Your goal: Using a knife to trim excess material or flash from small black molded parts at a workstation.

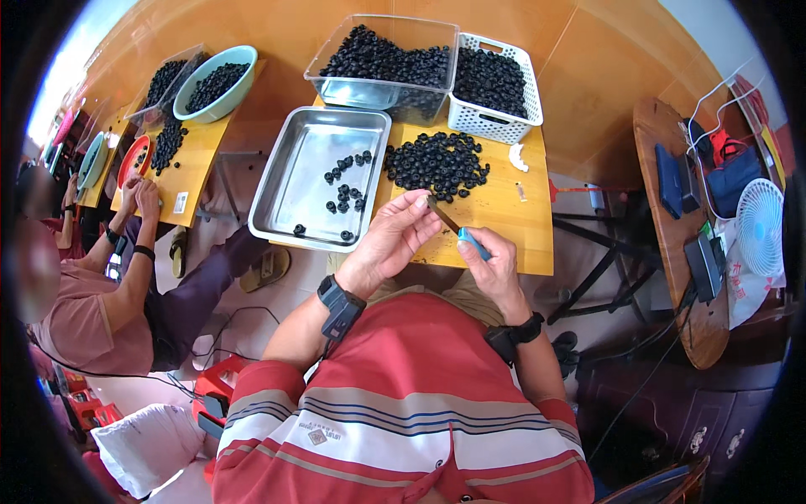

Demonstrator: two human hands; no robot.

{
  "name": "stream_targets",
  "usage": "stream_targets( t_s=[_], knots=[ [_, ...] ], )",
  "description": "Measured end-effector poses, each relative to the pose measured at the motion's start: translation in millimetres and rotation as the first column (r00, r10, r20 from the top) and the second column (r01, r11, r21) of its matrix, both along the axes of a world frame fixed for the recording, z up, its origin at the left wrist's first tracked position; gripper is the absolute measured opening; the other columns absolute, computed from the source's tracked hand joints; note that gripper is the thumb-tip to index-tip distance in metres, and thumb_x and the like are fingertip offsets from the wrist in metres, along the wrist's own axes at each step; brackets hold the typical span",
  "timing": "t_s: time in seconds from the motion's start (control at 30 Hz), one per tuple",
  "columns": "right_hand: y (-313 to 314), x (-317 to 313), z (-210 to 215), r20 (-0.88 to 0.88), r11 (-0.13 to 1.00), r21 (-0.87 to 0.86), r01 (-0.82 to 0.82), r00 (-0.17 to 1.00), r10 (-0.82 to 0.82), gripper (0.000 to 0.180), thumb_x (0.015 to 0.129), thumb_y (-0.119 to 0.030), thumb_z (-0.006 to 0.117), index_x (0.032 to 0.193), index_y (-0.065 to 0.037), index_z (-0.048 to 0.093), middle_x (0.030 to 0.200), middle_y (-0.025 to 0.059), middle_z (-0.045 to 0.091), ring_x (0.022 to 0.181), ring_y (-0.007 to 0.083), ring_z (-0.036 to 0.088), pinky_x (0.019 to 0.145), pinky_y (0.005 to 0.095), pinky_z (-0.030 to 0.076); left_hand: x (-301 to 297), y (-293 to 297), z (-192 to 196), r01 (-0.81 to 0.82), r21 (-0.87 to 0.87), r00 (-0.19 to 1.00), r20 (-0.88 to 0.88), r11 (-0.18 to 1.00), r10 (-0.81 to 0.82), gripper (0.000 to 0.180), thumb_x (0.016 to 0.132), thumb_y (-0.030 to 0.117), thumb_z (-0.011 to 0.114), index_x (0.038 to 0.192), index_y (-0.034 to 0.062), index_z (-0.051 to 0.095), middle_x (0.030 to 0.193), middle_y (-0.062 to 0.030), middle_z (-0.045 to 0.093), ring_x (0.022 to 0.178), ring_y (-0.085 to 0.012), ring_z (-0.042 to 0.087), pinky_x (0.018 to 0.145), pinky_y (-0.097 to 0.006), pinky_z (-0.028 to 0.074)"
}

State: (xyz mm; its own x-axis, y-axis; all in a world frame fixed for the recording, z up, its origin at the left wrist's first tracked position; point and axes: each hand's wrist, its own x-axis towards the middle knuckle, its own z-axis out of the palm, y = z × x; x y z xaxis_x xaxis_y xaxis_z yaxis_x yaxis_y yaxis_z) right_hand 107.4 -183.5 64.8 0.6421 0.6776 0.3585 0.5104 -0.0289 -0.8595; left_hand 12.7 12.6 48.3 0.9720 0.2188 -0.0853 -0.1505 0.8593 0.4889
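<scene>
- Nearest to us is our own red shirt with white and blue stripes (403,420), filling the lower middle of the view, with a dark band on each wrist.
- Above it stands a small wooden bench (504,227), where both our hands meet over the near edge.
- On the bench's left lies a shallow metal tray (285,202) holding a scatter of small black round fruits.
- To the tray's right, a loose heap of the same black fruits (438,164) sits directly on the wood, just beyond our hands.
- Behind these stand a clear plastic tub (382,63) and a white slotted basket (495,80), side by side, both full of black fruits.
- A small white scrap (519,157) lies near the basket.
- Nothing stands between our hands and the heap.
- Our right hand (495,265) grips a small knife (457,228) with a light blue handle and a thin dark blade; the fingers are curled tight round the handle.
- The blade slants up and left, its tip reaching the fingertips of our left hand (395,235).
- Our left hand's fingers are drawn together at the blade tip; we cannot tell whether a fruit is pinched there.
- At far left another person in a pink shirt (84,311) sits at a second bench (197,164) bearing a pale green bowl (217,82) and more black fruits.
- At right a round wooden table (680,244) carries a small white fan (760,227).
</scene>
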Motion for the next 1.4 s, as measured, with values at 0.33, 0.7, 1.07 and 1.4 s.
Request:
stream_targets(
  t_s=[0.33,0.7,1.07,1.4],
  knots=[
    [4,-11,7,0.088,1.0,-0.029,0.001,0.996,0.001,0.036,0.095,-0.03,0.073,0.106,0.004,0.072,0.081,0.0122,0.067,0.07,0.0189,0.064,0.063,0.0315,0.049,-10,-5,0,0.027,-0.1,0.997,0.076,0.995,-0.02,0.018,0.103,0.014,0.06,0.119,0.0061,0.062,0.108,-0.0033,0.07,0.097,-0.015,0.069,0.091,-0.032,0.06],
    [1,-15,7,0.105,0.999,-0.029,0.018,0.994,-0.015,0.034,0.093,-0.027,0.075,0.106,0.005,0.072,0.077,0.0108,0.065,0.067,0.018,0.063,0.061,0.0306,0.048,-18,-9,-2,0.039,-0.132,0.996,0.079,0.991,-0.028,0.021,0.102,0.012,0.062,0.121,0.0055,0.061,0.104,-0.0039,0.07,0.095,-0.0165,0.07,0.091,-0.033,0.061],
    [1,-19,4,0.142,1.0,-0.013,0.017,0.99,-0.015,0.031,0.09,-0.021,0.078,0.107,0.005,0.072,0.075,0.0122,0.064,0.065,0.0214,0.062,0.061,0.0315,0.048,-26,-12,-6,-0.001,-0.096,0.998,0.056,0.995,0.006,0.02,0.101,0.012,0.062,0.12,0.0052,0.062,0.106,-0.0059,0.07,0.095,-0.0168,0.07,0.089,-0.033,0.062],
    [-3,2,-31,-0.202,0.954,0.047,0.295,0.938,-0.28,0.027,0.097,-0.02,0.071,0.106,0.005,0.071,0.08,0.0009,0.063,0.071,0.0082,0.054,0.064,0.0268,0.045,-46,-14,15,0.025,-0.007,0.983,0.182,1.0,-0.023,0.014,0.101,0.013,0.063,0.113,0.0047,0.064,0.098,-0.0047,0.064,0.089,-0.0142,0.063,0.085,-0.031,0.06]
  ],
)
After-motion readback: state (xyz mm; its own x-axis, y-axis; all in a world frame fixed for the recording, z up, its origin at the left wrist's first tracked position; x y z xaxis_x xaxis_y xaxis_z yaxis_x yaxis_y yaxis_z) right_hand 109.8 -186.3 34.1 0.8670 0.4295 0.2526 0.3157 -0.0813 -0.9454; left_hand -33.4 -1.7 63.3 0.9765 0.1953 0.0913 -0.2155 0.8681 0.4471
